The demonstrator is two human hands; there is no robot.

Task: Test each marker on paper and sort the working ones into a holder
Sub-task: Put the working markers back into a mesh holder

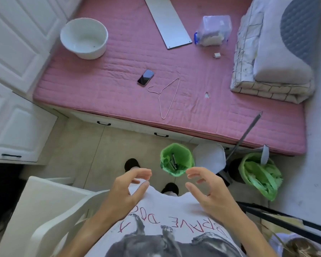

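Seen from above, a standing person holds both bare forearms out in front of the chest. The left hand [127, 188] and the right hand [205, 190] face each other, apart, palms turned inward. On each, the fingers are loosely curled and the thumb is spread, with nothing held. Two dark-shoed feet show below the hands.
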